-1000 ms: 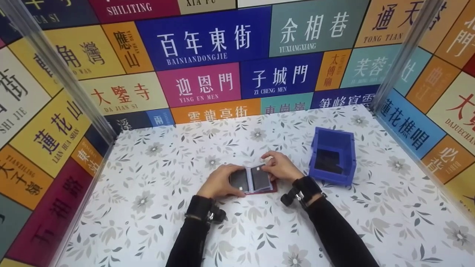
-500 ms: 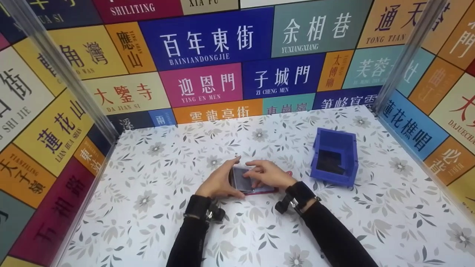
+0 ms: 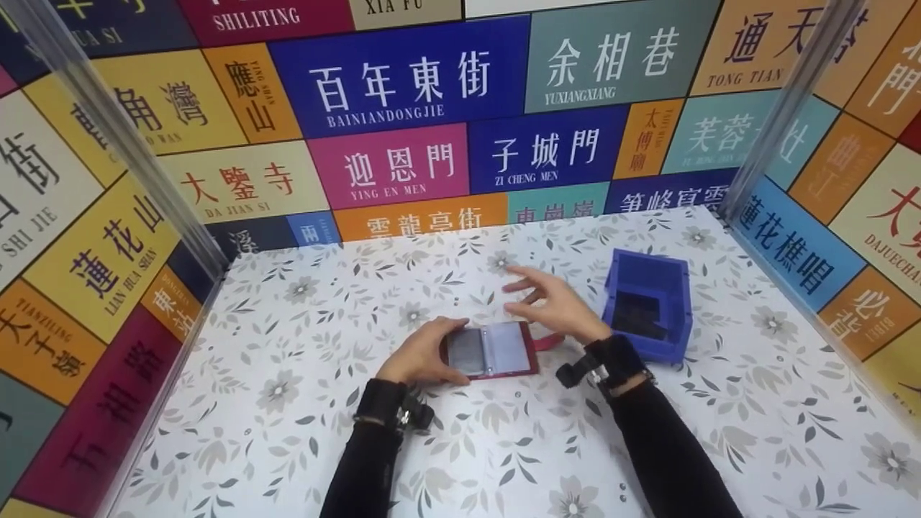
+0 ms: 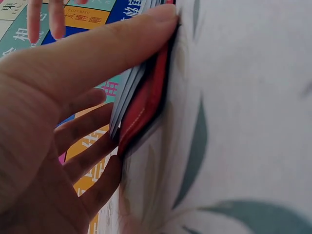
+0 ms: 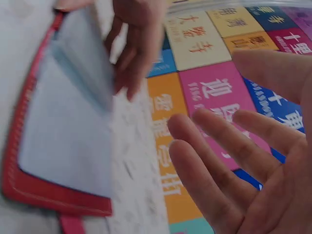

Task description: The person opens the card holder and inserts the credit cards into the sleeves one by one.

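Right hand [image 3: 557, 309] withdrawn, fingers [image 5: 200, 178] spread empty, left hand [image 3: 421, 352] holding booklet [image 3: 508, 349], sign [image 3: 399, 75] (reading BAINIANDONGJIE)

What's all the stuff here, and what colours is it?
Table: 1, white with grey flowers, underneath
Wallet: 1, red and pale, open on table
Strap: 1, pinkish red, wallet's right side
Bin: 1, blue, right of wallet
Dark patch: 1, black, inside bin, unclear what
Walls: 3, many-coloured signs, back and sides
Posts: 2, greyish, back corners
Left hand: 1, bare, gripping wallet
Right hand: 1, bare, above table, empty
Wrist cameras: 2, black, on wrists
Sleeves: 2, black, on arms
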A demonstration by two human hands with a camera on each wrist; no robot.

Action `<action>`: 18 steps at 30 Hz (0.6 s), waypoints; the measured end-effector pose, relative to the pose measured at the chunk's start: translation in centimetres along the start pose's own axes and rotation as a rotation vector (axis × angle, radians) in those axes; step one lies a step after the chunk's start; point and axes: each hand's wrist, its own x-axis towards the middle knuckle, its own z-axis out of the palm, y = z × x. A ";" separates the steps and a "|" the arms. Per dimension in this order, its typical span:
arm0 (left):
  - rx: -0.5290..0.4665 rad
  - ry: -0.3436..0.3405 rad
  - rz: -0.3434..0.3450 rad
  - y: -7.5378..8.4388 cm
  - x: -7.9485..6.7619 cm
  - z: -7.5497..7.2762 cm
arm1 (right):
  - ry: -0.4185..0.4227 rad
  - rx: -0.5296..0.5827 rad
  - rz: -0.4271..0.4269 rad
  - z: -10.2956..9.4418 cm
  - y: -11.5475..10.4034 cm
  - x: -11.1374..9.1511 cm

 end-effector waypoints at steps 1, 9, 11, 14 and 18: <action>0.000 -0.002 -0.005 0.0 0.0 0.0 | 0.068 0.001 -0.002 -1.3 0.0 -0.2; 0.020 -0.017 -0.024 0.1 -0.1 0.0 | 0.542 -0.281 0.135 -10.6 3.3 -3.4; 0.031 -0.012 -0.021 0.1 -0.1 0.0 | 0.522 -0.408 0.236 -11.7 4.5 -4.3; 0.047 -0.012 -0.021 0.1 -0.1 0.0 | 0.350 -0.538 0.343 -12.2 6.1 -5.1; 0.053 -0.014 -0.025 0.1 0.0 0.1 | 0.132 -0.582 0.388 -11.3 7.3 -5.0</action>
